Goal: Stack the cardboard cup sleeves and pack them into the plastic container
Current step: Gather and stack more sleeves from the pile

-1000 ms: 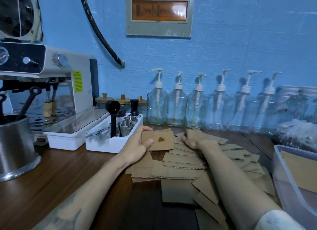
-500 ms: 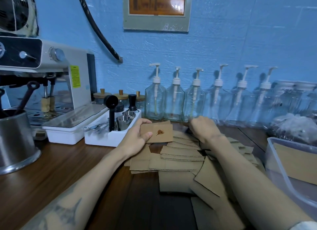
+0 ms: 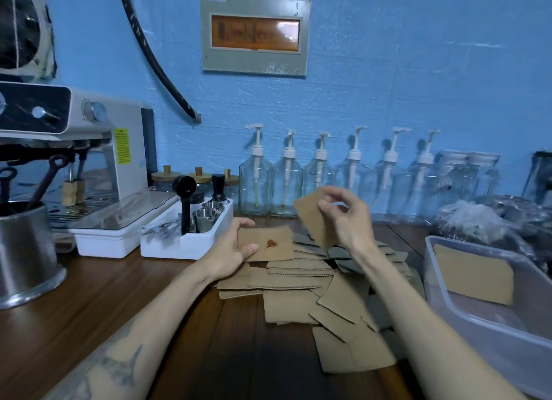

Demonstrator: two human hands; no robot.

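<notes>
- brown cardboard cup sleeves [image 3: 298, 275] lie flat and overlapping in a loose spread on the wooden counter [image 3: 59, 325], between the two forearms
- left hand [image 3: 230, 250] grips one sleeve marked with a rust-coloured stain [image 3: 270, 244]; thumb on top, fingers curled under its left edge, held low over the far end of the spread
- right hand [image 3: 346, 217] pinches a second sleeve [image 3: 312, 217] with curled fingertips, lifted clear of the pile and tilted, in front of the pump bottles [image 3: 321, 175]
- plastic container [image 3: 466, 325] sits at the right edge of the counter, just beside the spread; one sleeve [image 3: 475, 274] leans inside against its far wall
- white tray [image 3: 191, 241] with metal cups and a black scoop stands left of the left hand; espresso machine [image 3: 89, 148] behind it
- steel jug [image 3: 24, 250] at far left, blue wall behind
</notes>
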